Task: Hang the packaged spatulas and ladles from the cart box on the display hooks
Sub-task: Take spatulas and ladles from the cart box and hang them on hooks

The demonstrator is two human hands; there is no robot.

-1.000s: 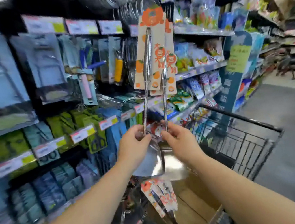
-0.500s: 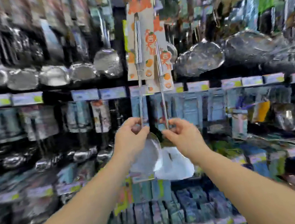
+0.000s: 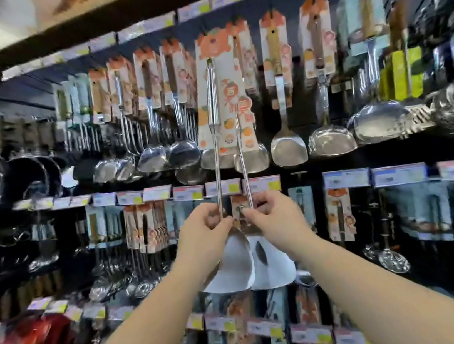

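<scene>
Before the display wall, the left hand point(image 3: 204, 233) and right hand point(image 3: 278, 221) each pinch the thin steel shaft of 1 packaged spatula point(image 3: 214, 121), blades down, handles raised. Their orange-printed cards point(image 3: 215, 56) reach the top row of hanging utensils point(image 3: 280, 91), just under the upper shelf edge point(image 3: 141, 30).

Two packaged spatulas point(image 3: 220, 120) are held upright, pinched low on the shafts by left hand point(image 3: 204, 237) and right hand point(image 3: 278, 223); display hooks point(image 3: 271, 17) at twelve o'clock.
</scene>
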